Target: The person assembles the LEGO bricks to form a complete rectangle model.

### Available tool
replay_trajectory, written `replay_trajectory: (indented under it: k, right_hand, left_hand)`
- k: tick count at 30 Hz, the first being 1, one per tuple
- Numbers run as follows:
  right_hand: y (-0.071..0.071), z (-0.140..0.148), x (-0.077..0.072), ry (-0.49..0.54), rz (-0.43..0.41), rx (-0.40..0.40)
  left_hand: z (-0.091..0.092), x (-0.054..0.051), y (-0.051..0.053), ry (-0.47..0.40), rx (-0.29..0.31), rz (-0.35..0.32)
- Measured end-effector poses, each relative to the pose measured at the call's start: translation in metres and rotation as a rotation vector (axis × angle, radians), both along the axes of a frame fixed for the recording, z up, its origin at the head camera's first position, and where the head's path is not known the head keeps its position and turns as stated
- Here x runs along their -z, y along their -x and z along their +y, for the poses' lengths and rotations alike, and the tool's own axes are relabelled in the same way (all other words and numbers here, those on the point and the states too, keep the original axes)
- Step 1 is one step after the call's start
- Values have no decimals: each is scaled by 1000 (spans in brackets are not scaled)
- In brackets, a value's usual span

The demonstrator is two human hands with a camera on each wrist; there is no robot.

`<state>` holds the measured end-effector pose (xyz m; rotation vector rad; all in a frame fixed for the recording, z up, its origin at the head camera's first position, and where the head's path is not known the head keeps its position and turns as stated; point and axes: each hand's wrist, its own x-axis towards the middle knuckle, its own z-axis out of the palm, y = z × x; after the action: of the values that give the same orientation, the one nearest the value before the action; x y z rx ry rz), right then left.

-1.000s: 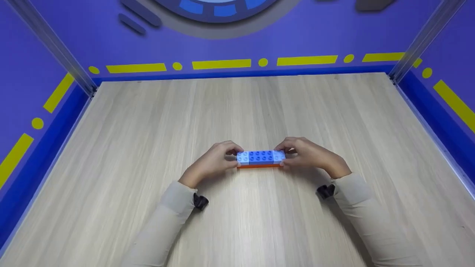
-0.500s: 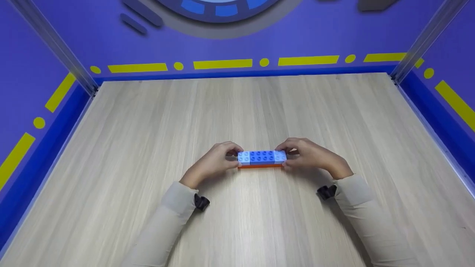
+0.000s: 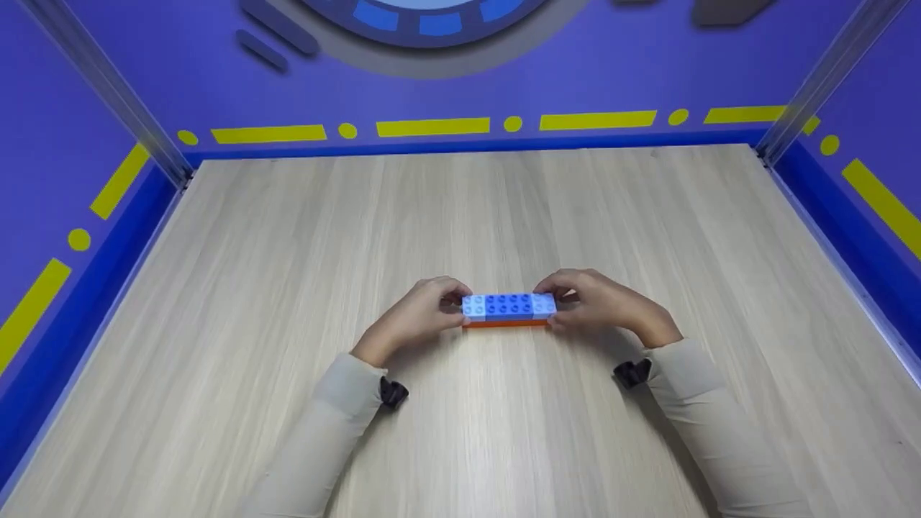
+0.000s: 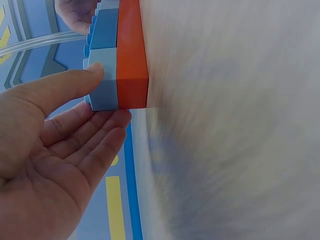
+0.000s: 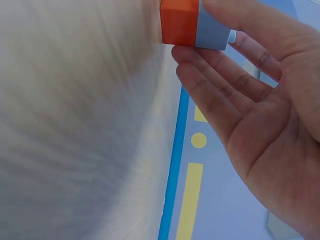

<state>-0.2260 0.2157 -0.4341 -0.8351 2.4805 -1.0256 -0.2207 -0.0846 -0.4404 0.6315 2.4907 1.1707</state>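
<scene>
A toy brick block lies on the table, one layer on another. Its lower layer is an orange brick (image 3: 507, 324). On top sit a blue brick (image 3: 509, 309) in the middle, a light blue brick (image 3: 473, 308) at the left end and another light blue brick (image 3: 545, 308) at the right end. My left hand (image 3: 411, 320) pinches the left end, its thumb (image 4: 75, 82) against the light blue side. At the right end, my right hand (image 3: 608, 302) pinches the other light blue brick between thumb and fingers. The fingers behind the block are partly hidden.
The block rests on a pale wood-grain table (image 3: 460, 216). Purple-blue panels with yellow marks (image 3: 433, 126) stand along its back and both sides. Metal posts (image 3: 813, 86) rise at the two back corners. A small black device (image 3: 393, 393) is worn at each wrist.
</scene>
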Motion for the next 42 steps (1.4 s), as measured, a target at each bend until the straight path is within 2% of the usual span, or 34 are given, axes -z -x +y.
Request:
replay_trajectory:
  k: [10, 17, 30, 36, 42]
  right_hand:
    - [1, -2, 1, -19, 40, -9]
    - [2, -5, 1, -40, 69, -5]
    - [14, -5, 2, -20, 59, 27]
    - [20, -5, 4, -15, 48, 90]
    - [25, -5, 8, 47, 66, 122]
  left_hand:
    - [-3, 0, 1, 22, 31, 37]
    - [-5, 0, 5, 31, 7, 43]
    - [-3, 0, 17, 24, -12, 63]
    - [-2, 3, 24, 16, -52, 68]
    - [0, 4, 29, -19, -123, 58]
